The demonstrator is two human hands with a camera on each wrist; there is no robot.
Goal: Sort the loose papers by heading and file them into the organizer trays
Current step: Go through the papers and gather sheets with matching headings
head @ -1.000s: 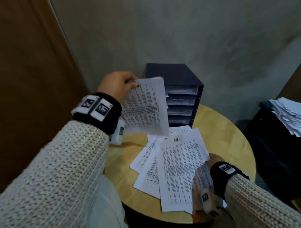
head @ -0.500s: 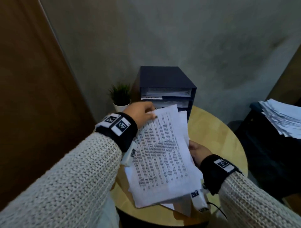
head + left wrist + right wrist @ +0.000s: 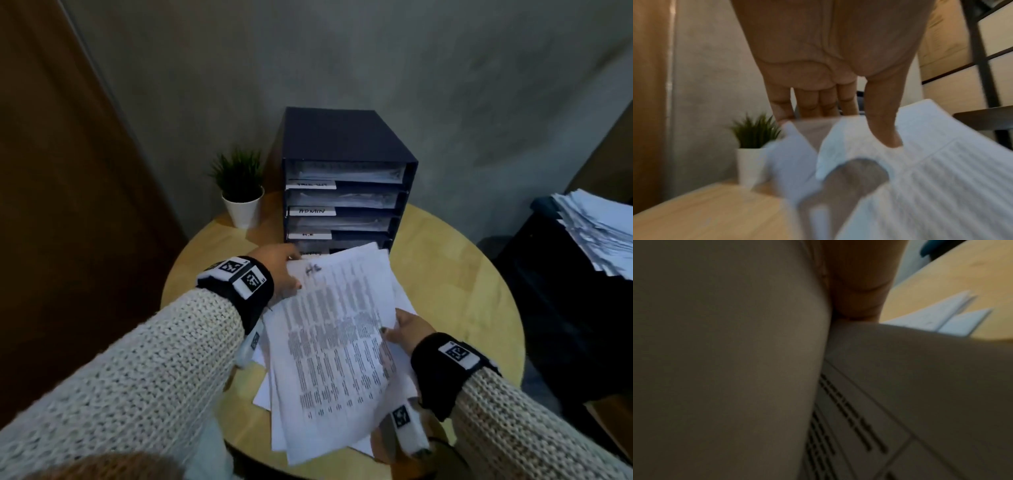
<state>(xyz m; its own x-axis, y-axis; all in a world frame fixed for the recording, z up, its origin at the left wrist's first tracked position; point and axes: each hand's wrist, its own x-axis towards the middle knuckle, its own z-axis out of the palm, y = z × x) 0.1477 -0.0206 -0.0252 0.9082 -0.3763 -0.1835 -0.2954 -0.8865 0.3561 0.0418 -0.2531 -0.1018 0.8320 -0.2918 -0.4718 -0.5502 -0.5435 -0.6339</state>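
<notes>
Holding a loose stack of white printed paper sheets [image 3: 337, 346] over the round pale wooden tabletop [image 3: 455, 274], just before the dark blue tiered organizer with labelled trays [image 3: 346, 192]. Our left hand [image 3: 279, 270] pinches the top-left corner, thumb on top, fingers beneath. Our right hand [image 3: 407, 330] grips the right edge. Both forearms reach forward, converging.

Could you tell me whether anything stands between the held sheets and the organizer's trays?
Nothing visible does: the white printed sheets, gripped by the left hand and right hand, sit directly before the dark blue tray organizer.
</notes>
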